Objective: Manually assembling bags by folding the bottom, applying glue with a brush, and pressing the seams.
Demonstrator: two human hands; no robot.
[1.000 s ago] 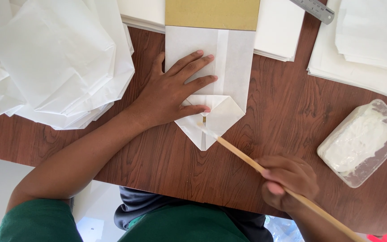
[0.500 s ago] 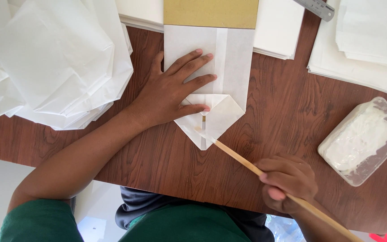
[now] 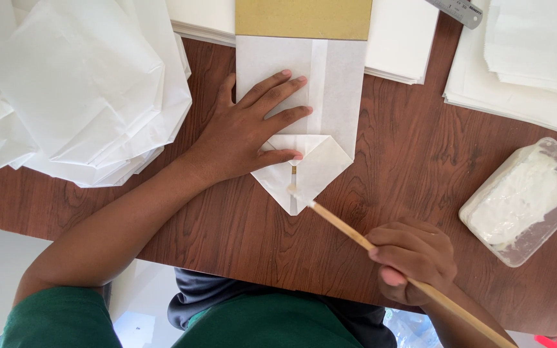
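A white paper bag (image 3: 330, 96) lies flat on the brown wooden table (image 3: 407, 167), its bottom folded into a point toward me. My left hand (image 3: 246, 132) presses flat on the bag, fingers spread, fingertips on the folded flap (image 3: 314, 171). My right hand (image 3: 414, 258) grips a long thin wooden stick (image 3: 349, 231). The stick's white-smeared tip rests at the lower point of the flap.
A clear plastic tub of white paste (image 3: 523, 200) stands at the right. A loose heap of white paper bags (image 3: 78, 90) fills the upper left. A tan sheet (image 3: 304, 18), stacked white paper (image 3: 530, 58) and a metal ruler (image 3: 456, 9) lie along the far edge.
The stick's tip has slid a little down the flap toward its point. My left hand stays pressed on the bag.
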